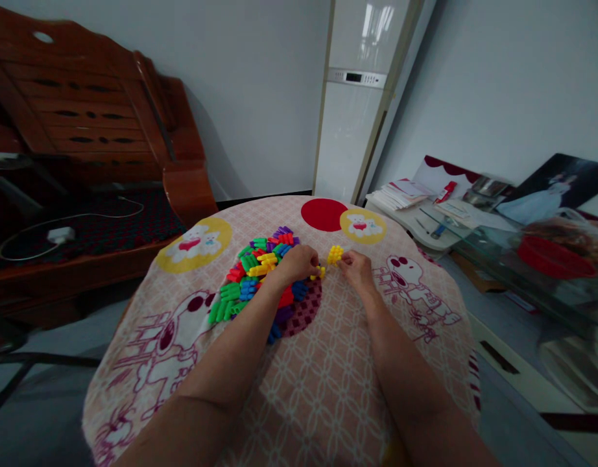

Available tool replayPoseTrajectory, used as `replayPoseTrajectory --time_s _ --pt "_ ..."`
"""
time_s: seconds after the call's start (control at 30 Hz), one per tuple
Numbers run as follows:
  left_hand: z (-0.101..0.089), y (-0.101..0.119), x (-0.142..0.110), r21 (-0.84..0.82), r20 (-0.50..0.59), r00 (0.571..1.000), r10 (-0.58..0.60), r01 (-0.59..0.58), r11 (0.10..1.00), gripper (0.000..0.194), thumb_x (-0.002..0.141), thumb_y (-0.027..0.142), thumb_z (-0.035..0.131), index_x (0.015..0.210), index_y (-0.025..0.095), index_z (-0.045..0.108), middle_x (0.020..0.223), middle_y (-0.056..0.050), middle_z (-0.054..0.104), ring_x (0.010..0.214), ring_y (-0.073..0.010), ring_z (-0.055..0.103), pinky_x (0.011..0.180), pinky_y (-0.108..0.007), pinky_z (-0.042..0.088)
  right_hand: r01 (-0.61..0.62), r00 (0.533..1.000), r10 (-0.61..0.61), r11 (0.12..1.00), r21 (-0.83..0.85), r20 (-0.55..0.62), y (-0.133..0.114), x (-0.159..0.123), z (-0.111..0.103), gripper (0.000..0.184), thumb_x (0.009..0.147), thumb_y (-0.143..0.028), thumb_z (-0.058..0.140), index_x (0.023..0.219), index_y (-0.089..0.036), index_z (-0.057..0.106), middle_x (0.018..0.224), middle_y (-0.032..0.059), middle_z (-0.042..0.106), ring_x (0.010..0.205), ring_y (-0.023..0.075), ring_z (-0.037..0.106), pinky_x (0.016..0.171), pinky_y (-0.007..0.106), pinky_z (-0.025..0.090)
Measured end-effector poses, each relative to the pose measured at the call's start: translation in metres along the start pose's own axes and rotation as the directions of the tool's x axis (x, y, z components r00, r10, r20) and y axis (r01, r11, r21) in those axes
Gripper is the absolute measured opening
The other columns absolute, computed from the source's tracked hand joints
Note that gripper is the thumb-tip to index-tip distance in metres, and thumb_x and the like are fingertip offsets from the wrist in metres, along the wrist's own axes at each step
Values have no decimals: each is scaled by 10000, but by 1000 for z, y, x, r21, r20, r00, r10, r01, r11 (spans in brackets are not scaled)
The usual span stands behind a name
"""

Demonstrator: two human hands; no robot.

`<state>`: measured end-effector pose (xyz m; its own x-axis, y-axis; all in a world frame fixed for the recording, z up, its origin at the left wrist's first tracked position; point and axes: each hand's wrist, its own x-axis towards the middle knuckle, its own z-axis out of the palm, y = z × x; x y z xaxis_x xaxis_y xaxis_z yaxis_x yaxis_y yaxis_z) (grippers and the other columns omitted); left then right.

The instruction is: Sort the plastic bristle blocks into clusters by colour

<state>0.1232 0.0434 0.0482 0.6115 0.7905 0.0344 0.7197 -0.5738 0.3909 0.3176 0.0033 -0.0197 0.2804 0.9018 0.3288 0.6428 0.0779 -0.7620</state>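
A pile of plastic building blocks [248, 290] in green, red, blue, yellow and purple lies on the cloth-covered table [323, 389]. At the right side of this pile, my left hand [299, 263] is closed, its fingertips pinching a small yellow block [321, 273]. My right hand [358, 269], just across from it, has thumb and fingers pressed together at the edge of a yellow block cluster [335, 253]. A small gap separates the yellow block from the cluster. My left forearm hides part of the pile.
A wooden bench [85, 123] with a white charger [60, 235] stands to the left. Behind the table is a tall white cabinet-like unit [347, 123]. On the right, a glass shelf [503, 266] carries a red basket [554, 256] and papers [401, 193].
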Motion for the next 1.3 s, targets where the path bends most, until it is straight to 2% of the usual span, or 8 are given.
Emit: replayPoseTrajectory --time_s 0.23,0.43,0.67,0.77,0.83,1.0,1.17,1.3 --pt "1 0 3 -23 -60 998 -21 19 1000 186 746 169 638 864 126 776 836 -86 760 742 -180 661 680 -249 469 52 997 -50 998 40 -63 -10 -1 -9 181 752 -357 633 724 -185 683 692 24 698 649 176 643 638 275 503" --pt "-4 0 1 -221 -138 990 -11 -20 975 188 766 176 639 885 114 771 804 -66 755 699 -151 661 633 -213 456 151 968 -188 966 212 167 -28 -4 -10 250 762 -405 660 787 -170 740 734 39 717 657 162 638 622 257 488" --pt "3 6 2 -314 -200 980 14 -78 946 137 768 172 653 843 123 756 735 -48 736 689 -147 657 653 -217 474 153 948 -219 950 272 230 -35 -5 -13 225 727 -383 674 783 -171 723 693 28 699 657 161 642 598 250 486" --pt "5 8 3 -338 -266 964 10 -103 936 182 801 189 619 900 123 757 777 -56 744 712 -152 665 680 -225 493 93 977 -144 951 293 158 -32 -2 -18 189 690 -356 676 721 -169 677 635 11 669 590 148 618 544 238 473" --pt "2 5 3 -352 -325 946 -15 -107 930 232 826 219 594 967 125 752 816 -63 750 730 -156 673 695 -231 506 26 999 -35 944 329 21 -26 1 -21 217 681 -377 673 730 -166 656 611 6 652 540 146 599 488 234 456" --pt "-10 -16 4 -301 -377 924 -68 -52 952 232 810 229 580 927 134 757 801 -63 751 754 -175 684 723 -250 513 -15 950 106 954 298 -294 -2 8 -22 285 691 -450 646 764 -174 634 613 10 648 553 177 614 499 273 484" --pt "-21 -37 1 -274 -384 917 -111 1 962 253 793 244 571 922 141 762 745 -55 746 715 -181 677 701 -267 507 -15 953 20 1000 22 -304 9 10 -11 191 692 -381 602 685 -191 619 645 37 672 596 185 610 641 314 492" --pt "-24 -46 -2 -312 -387 910 -147 21 950 280 781 260 577 946 129 763 720 -62 740 692 -184 674 681 -272 507 0 968 -19 997 -75 -252 11 14 -3 171 707 -362 586 688 -197 625 681 39 688 644 187 614 674 306 478"
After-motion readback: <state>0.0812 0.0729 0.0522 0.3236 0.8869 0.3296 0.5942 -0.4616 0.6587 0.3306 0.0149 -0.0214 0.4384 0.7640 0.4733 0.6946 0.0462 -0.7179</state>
